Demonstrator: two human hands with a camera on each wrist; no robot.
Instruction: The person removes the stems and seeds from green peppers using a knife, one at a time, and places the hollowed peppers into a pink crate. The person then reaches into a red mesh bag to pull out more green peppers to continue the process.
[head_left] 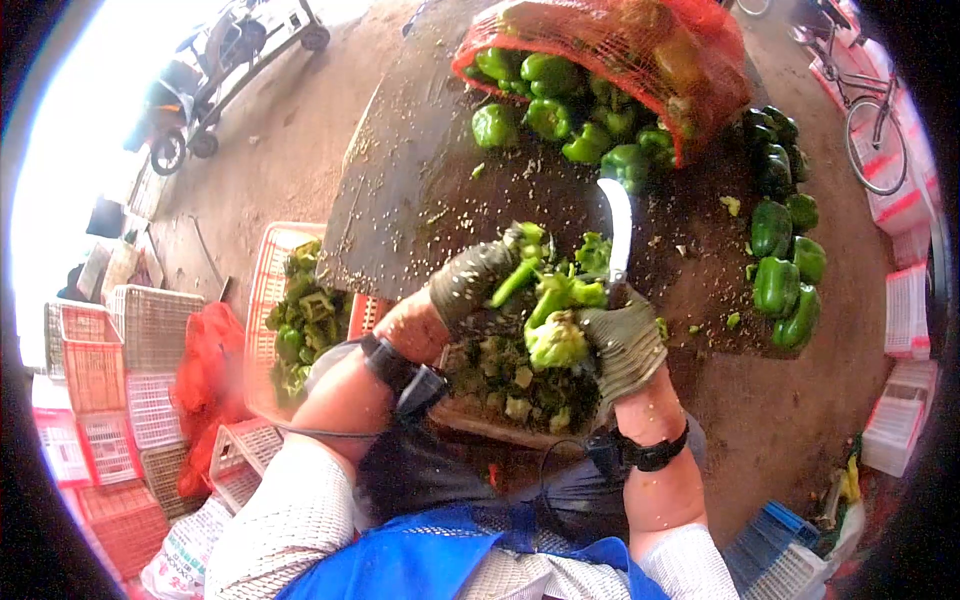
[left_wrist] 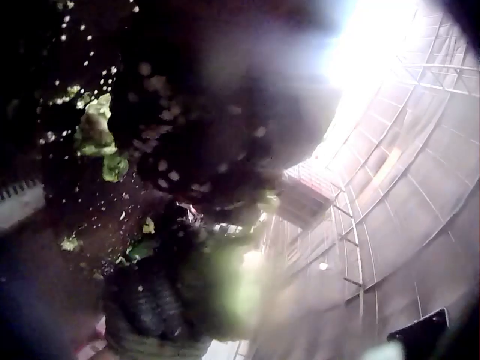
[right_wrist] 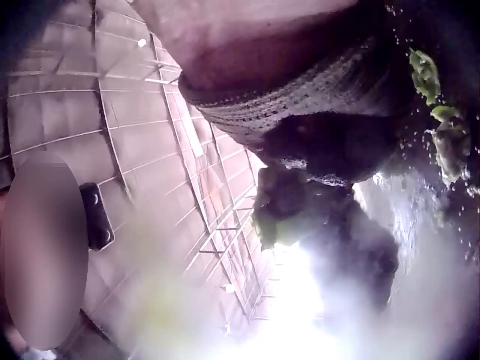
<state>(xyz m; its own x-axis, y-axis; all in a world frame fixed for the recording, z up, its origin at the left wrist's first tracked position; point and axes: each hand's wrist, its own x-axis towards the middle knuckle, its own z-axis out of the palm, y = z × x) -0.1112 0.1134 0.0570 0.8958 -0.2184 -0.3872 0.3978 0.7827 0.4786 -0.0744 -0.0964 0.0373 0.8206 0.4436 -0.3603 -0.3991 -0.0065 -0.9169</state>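
My gloved left hand (head_left: 476,284) pinches a torn piece of green pepper (head_left: 522,262) at its fingertips, over the near edge of the board. Opposite it, the gloved right hand (head_left: 625,345) grips a knife (head_left: 619,226) whose pale curved blade points away from me. A pale green pepper core (head_left: 557,340) sits against the right hand's fingers, with more pepper scraps between the hands. In the right wrist view the glove (right_wrist: 322,142) is dark and partly in shade. The left wrist view is mostly dark, with a blurred green pepper part (left_wrist: 232,289) low in it.
A red mesh bag (head_left: 690,50) spills green peppers (head_left: 550,118) at the back of the seed-strewn board (head_left: 400,180). Whole peppers (head_left: 775,287) line the right side. Pepper trimmings (head_left: 515,385) lie below my hands; an orange basket (head_left: 262,330) holds more. Crates (head_left: 155,325) stand left.
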